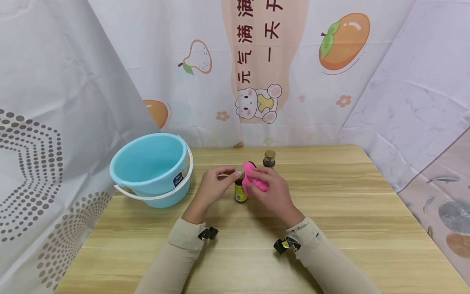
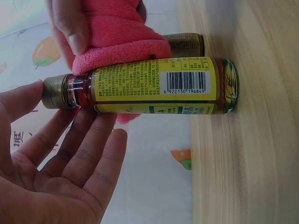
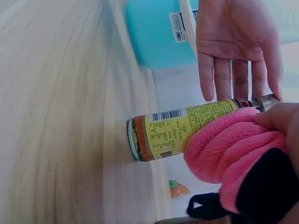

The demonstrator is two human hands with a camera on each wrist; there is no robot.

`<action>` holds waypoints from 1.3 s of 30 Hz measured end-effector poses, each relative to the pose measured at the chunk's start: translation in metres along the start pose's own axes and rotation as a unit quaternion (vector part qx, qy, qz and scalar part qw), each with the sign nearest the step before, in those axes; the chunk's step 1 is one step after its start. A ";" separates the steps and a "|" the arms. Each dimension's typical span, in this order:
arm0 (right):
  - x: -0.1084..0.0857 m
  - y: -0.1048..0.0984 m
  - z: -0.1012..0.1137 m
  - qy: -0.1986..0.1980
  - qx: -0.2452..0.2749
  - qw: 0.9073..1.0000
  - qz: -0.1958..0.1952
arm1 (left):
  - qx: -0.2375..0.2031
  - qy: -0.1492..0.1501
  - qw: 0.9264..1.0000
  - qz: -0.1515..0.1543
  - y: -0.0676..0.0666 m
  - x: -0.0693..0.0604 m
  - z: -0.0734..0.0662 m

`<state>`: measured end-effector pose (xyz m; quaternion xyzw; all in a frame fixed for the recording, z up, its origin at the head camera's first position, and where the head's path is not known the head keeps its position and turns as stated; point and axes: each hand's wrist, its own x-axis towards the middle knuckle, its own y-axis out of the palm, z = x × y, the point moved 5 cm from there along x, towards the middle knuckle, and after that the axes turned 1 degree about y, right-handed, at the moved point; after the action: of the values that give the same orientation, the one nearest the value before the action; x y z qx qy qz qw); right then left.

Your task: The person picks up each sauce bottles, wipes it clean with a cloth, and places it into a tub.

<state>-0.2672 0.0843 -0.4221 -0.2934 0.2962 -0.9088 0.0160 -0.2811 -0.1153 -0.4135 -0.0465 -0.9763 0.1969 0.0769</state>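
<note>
A glass bottle (image 1: 240, 194) with a yellow label and a gold-coloured cap stands upright on the wooden table. My left hand (image 1: 216, 182) pinches it near the top, the thumb at the cap and the fingers at the neck, as the left wrist view shows. From the other side, my right hand (image 1: 272, 191) grips a bunched pink plush cloth (image 3: 229, 144) and holds it against the bottle's label and neck. A black strip and loop show on the cloth in the right wrist view. Part of the bottle is hidden behind the cloth.
Just behind my right hand stands a second bottle (image 1: 269, 159) with a gold-coloured cap, partly hidden. A light blue bucket (image 1: 149, 190) with a white handle is on the table's left side. Printed curtains hang behind and beside the wooden table (image 1: 349, 212).
</note>
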 end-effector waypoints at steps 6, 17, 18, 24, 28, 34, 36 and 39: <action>-0.003 0.007 0.000 0.008 -0.048 0.998 0.029 | 0.009 -0.002 1.000 -0.004 -0.002 -0.003 0.001; -0.004 0.010 -0.004 0.035 -0.080 0.995 0.048 | 0.012 0.003 1.000 0.000 -0.004 0.000 0.003; -0.004 0.010 -0.005 0.040 -0.080 0.995 0.051 | 0.014 0.001 1.000 0.000 -0.004 -0.001 0.003; -0.008 0.016 -0.012 0.073 -0.092 0.989 0.085 | 0.016 -0.005 1.000 0.004 -0.004 -0.002 0.003; -0.010 0.019 -0.016 0.083 -0.101 0.986 0.100 | 0.014 0.000 1.000 0.006 -0.003 -0.002 0.002; -0.010 0.020 -0.020 0.084 -0.109 0.984 0.114 | 0.017 0.006 1.000 0.005 -0.002 -0.002 -0.002; -0.010 0.020 -0.021 0.085 -0.112 0.983 0.116 | 0.022 0.008 1.000 0.005 -0.002 -0.002 -0.004; -0.009 0.020 -0.023 0.086 -0.117 0.983 0.115 | 0.031 0.009 0.999 0.003 -0.002 -0.001 -0.004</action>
<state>-0.2746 0.0818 -0.4526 -0.1784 0.4329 -0.8815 0.0607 -0.2794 -0.1158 -0.4089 -0.0492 -0.9689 0.2267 0.0865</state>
